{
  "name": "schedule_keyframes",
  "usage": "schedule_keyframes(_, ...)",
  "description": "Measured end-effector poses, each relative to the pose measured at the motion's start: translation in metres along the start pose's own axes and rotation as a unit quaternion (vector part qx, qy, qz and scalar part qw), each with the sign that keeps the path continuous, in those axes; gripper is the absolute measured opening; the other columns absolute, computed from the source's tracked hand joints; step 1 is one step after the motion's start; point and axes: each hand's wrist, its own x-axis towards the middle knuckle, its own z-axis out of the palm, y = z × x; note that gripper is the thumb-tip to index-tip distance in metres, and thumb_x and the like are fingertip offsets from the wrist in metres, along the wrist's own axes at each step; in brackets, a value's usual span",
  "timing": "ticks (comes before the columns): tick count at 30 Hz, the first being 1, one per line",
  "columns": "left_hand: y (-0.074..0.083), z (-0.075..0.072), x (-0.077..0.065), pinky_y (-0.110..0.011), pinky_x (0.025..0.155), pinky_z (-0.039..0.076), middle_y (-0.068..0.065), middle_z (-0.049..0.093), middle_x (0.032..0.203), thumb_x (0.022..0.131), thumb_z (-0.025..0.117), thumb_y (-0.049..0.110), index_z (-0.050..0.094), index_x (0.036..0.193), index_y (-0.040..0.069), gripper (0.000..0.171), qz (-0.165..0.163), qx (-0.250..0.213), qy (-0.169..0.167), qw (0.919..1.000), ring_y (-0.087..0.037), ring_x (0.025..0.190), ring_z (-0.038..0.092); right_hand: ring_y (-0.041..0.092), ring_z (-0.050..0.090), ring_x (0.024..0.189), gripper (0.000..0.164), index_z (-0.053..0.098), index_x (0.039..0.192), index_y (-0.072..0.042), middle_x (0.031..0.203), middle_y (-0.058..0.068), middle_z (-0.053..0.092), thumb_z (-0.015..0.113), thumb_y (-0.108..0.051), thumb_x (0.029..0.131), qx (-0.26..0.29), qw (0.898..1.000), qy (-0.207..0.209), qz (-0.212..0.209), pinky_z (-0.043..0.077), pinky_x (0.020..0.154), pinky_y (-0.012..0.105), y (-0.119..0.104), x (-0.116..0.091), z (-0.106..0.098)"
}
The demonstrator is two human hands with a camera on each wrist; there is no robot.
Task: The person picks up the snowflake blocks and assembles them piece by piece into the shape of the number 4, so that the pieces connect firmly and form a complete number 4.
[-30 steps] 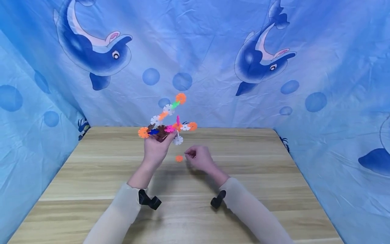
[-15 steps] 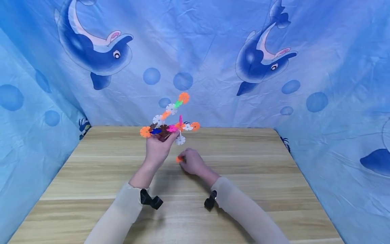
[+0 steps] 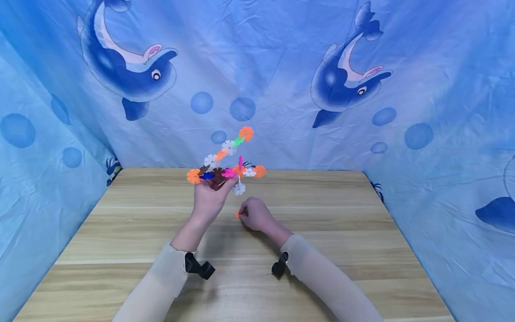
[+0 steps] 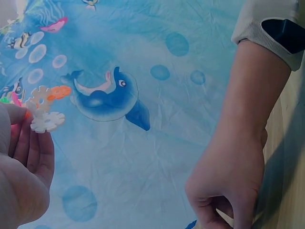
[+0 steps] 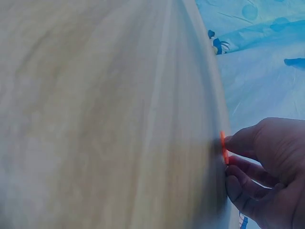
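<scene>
My left hand (image 3: 208, 201) holds up a chain of interlocking snowflake discs (image 3: 217, 174), gripping it by its lower middle. Orange, white, brown, blue, pink and green discs make up the chain, with one branch slanting up to the right. In the left wrist view the thumb and fingers hold a few white discs (image 4: 47, 122). Low over the table, my right hand (image 3: 257, 214) pinches a single orange snowflake disc (image 5: 224, 148) at its fingertips. That disc appears edge-on in the right wrist view, and fingers cover part of it in the head view.
A wood-grain table (image 3: 342, 250) lies beneath both hands. Blue cloth (image 3: 273, 58) printed with dolphins hangs behind it and along both sides. A black wrist mount (image 3: 199, 266) sits on the left cuff, another mount (image 3: 280, 264) on the right.
My right hand moved left to the loose orange disc on the table and took it between its fingers. The left hand with the disc chain shifted very slightly right.
</scene>
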Motion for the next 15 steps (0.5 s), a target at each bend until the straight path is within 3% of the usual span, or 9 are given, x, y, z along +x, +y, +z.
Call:
schedule_keyframes(8,-0.001,0.004,-0.003,-0.021,0.086,0.065,0.011,0.074,0.094,0.095,0.081,0.012,0.067,0.108,0.005,0.02,-0.007,0.015,-0.003,0.9999,-0.006,0.094,0.075,0.014,0.065,0.09,0.022,0.079,0.118,-0.009,0.11,0.005,0.075,0.077,-0.014,0.097,0.012,0.999,-0.036,0.004,0.06,0.083,0.029,0.0,-0.004,-0.006)
schedule_keyframes(15,0.0,0.01,-0.007,-0.024,0.088,0.065,0.005,0.077,0.1,0.095,0.081,0.013,0.069,0.111,0.001,0.024,0.003,0.024,-0.03,0.9993,-0.007,0.098,0.077,0.014,0.063,0.091,0.015,0.08,0.107,-0.011,0.102,0.002,0.072,0.083,-0.013,0.092,0.045,0.998,-0.048,0.019,0.059,0.083,0.03,0.01,-0.009,-0.014)
